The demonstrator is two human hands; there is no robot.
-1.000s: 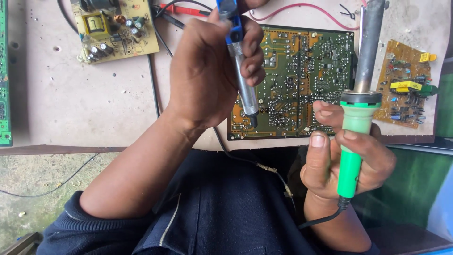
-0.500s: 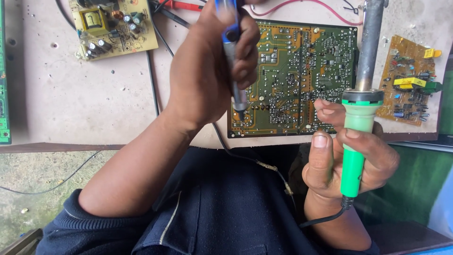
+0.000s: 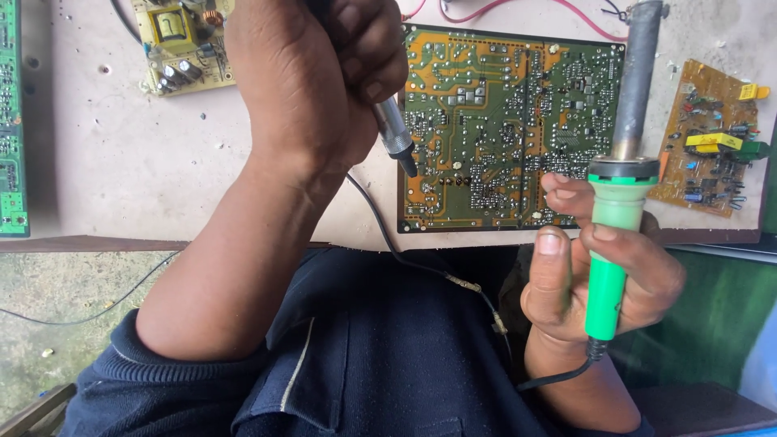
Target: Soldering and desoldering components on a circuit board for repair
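We've got the left hand (image 3: 316,89) clenched on a metal tool (image 3: 394,136), tip touching the big green circuit board (image 3: 518,121) at its left side. Right hand (image 3: 599,279) grips a green-handled soldering iron (image 3: 619,210) upright, just off the board's lower right corner.

This is an electronics repair workshop: a scuffed pale workbench (image 3: 121,162) carries a large green circuit board (image 3: 510,121), smaller boards at its far corners, loose red wires (image 3: 566,12), and a green-handled soldering iron (image 3: 615,218).
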